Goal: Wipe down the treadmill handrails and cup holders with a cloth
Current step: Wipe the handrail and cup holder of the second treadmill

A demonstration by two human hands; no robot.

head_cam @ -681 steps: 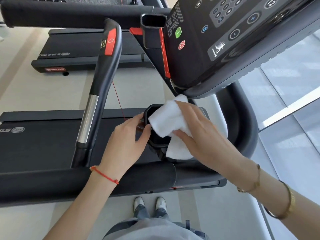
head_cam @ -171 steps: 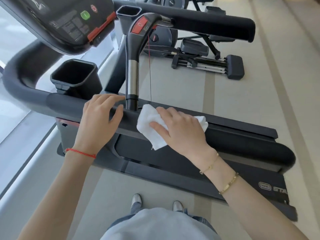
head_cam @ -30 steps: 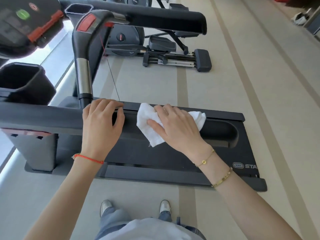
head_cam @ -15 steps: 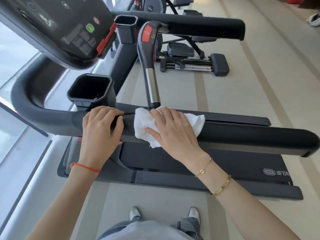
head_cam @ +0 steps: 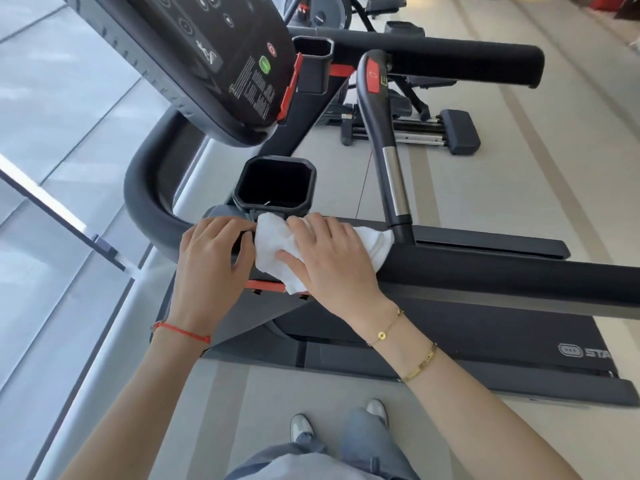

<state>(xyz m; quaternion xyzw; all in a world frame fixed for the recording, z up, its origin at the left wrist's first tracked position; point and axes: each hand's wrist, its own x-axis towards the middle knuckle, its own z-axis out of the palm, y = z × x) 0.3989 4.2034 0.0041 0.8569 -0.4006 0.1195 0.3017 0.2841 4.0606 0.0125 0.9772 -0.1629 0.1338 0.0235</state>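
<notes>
The right hand (head_cam: 327,258) grips a crumpled white cloth (head_cam: 277,252) and presses it on the padded black treadmill handrail (head_cam: 485,275), just below the square black plastic cup holder (head_cam: 275,183). The left hand (head_cam: 211,265), touching the cloth's left edge, curls its fingers over the same rail. A slim black and silver upright grip (head_cam: 388,147) rises just right of the cloth
</notes>
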